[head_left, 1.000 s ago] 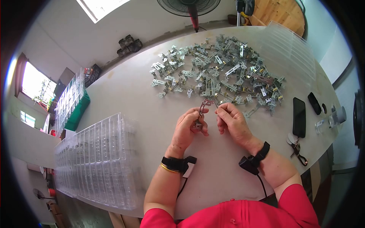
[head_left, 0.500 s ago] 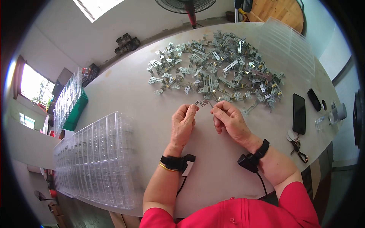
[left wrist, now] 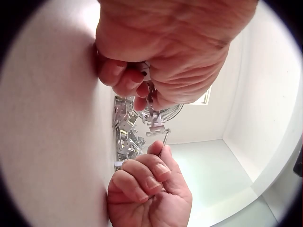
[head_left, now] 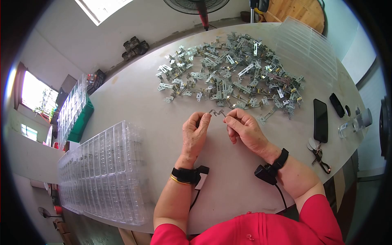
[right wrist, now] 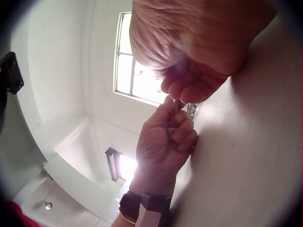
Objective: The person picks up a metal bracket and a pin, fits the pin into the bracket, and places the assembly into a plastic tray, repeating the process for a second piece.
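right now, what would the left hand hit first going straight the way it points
Past the held metal bracket, the left hand would probably meet the pile of metal brackets first, though it might pass above; depth is unclear.

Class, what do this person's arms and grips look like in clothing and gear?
The short sleeves are red. The left wrist wears a black strap, a black-and-white camera and a golden bangle; the right, a black band and a boxy black camera. A black cable trails from each camera. Left grip and right grip are gloveless.
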The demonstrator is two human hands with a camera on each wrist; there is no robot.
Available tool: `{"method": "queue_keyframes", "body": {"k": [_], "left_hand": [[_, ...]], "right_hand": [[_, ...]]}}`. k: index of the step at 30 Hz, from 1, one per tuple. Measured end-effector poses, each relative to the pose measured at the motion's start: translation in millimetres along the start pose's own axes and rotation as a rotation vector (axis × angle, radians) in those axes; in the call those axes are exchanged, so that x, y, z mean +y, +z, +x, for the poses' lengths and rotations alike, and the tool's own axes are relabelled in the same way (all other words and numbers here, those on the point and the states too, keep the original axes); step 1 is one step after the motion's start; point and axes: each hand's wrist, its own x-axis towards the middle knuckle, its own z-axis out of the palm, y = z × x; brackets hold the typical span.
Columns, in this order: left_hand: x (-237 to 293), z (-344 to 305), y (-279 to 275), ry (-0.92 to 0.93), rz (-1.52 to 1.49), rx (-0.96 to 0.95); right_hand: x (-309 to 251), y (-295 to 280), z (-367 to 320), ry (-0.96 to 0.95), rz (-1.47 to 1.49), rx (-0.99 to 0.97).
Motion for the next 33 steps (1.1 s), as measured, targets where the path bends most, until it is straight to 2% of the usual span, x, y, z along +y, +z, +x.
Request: {"method": "queue_keyframes", "body": {"k": [7,17,25,33], "left_hand": [[7.1,-2.0,-0.5,0.085,0.043,0.031],[5.0,-3.8,1.0,0.081,0.040,0.002],[15.2,-7.1,0.3,0.147,0.186,-0.038],[15.2,-6.2,-1.5,0.245,0.249,-0.069]], "right_hand": [[1.9,-1.6,1.9,0.002,0.026,0.006],[0.9,-0.6,0.8,-0.016,0.070,0.007],[0.8,0.4,0.9,0.026,0.078,-0.059],[2.8,2.1,1.3,0.065,0.052,0.045]]}}
